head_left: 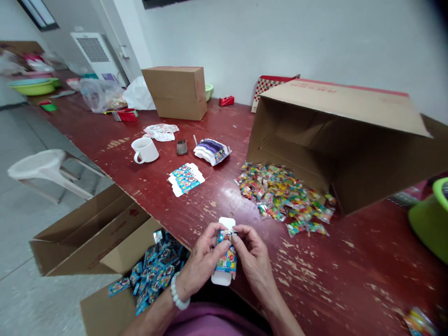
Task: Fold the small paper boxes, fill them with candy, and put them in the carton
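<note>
Between my two hands is a small blue printed candy box (229, 256), its white end flaps standing out at top and bottom. My left hand (205, 256) grips its left side, thumb lying across the front. On the other side my right hand (254, 256) pinches the upper right edge with thumb and fingers. Flat cartons (186, 179) of the same blue print lie on the table beyond. To the right, a heap of small clear candy packets (280, 189) spills from a large cardboard box (336, 126) tipped on its side.
An open carton below the table's left edge holds many blue candy boxes (157, 266). On the red table (217, 205) are a white mug (145, 150), a purple-and-white packet (212, 151) and a closed cardboard box (178, 93). A green basin (430, 224) stands far right, a white stool (52, 170) left.
</note>
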A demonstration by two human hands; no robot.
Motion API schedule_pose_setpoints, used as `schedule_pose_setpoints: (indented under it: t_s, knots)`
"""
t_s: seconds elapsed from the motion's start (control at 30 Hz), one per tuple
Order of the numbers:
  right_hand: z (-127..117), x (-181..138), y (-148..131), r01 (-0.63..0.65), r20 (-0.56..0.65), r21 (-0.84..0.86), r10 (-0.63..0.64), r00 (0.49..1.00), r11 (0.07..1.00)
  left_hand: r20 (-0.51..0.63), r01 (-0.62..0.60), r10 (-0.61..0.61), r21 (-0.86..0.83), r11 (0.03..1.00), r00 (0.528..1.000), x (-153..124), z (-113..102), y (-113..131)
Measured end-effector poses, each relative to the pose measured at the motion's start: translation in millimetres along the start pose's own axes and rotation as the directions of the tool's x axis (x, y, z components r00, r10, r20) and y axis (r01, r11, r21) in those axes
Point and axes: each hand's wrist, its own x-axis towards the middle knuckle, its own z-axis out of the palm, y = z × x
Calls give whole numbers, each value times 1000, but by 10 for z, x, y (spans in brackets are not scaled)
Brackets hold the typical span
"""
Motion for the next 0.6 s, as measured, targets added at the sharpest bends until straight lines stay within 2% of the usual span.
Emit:
schedule_pose_setpoints:
  t_s: [0.17,0.3,0.4,0.47,0.53,0.6]
  knots:
    - [-126,23,-71,-62,84,-46,66,994,997,-5,-57,58,62,996,998,-7,4,54]
    - [-126,61,-108,-94,22,96,93,995,991,-68,-128,146,215,968,987,-24,56,113]
    - [-118,86,-123,-84,0,190,85,996,978,-53,-160,180,265,951,982,-45,76,128]
    - [-132,97,-125,-107,79,170,94,992,980,-55,-145,161,213,966,985,-58,81,117]
    - [-155,102,-123,-116,147,109,100,984,987,-67,-112,118,93,989,991,-65,84,99]
    - [-172,98,-119,-61,138,47,54,989,997,-66,-62,58,-59,996,996,-60,84,88]
